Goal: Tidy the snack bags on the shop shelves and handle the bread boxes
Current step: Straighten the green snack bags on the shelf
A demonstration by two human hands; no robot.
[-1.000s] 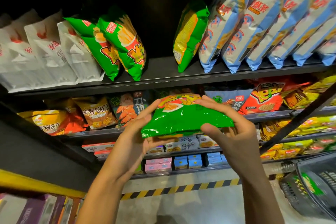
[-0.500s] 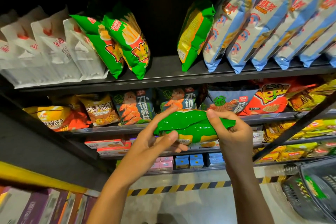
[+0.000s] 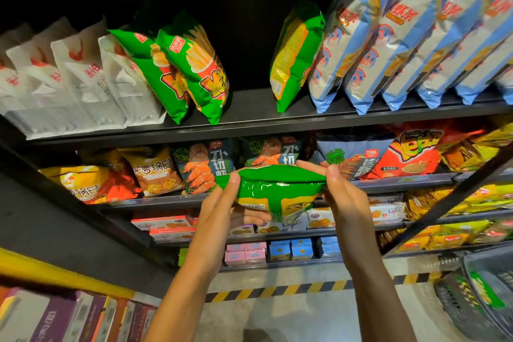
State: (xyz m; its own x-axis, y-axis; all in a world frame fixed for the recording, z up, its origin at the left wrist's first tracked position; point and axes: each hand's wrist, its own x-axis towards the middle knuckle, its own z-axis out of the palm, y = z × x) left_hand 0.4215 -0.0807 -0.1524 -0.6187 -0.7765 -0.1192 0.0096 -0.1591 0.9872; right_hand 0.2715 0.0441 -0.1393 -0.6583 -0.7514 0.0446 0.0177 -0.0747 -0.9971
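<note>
A green snack bag (image 3: 277, 189) lies flat between both hands in front of the second shelf, its bottom seam turned toward me. My left hand (image 3: 222, 208) grips its left end with thumb on top and fingers underneath. My right hand (image 3: 344, 194) pinches its right end. Above, on the top shelf (image 3: 249, 116), two matching green bags (image 3: 194, 69) lean at the left of a gap. A third green bag (image 3: 297, 55) stands at the gap's right, back side out.
White bags (image 3: 77, 78) fill the top shelf's left end and blue-white bags (image 3: 402, 36) its right. Lower shelves hold orange, teal and red snack bags, then small boxes (image 3: 280, 250). A dark basket (image 3: 483, 291) sits at lower right. Purple boxes (image 3: 55, 316) stand at lower left.
The green bag has tipped from face-up to seam-toward-me while both hands kept hold of its ends. The view has shifted slightly, bringing the shelves closer.
</note>
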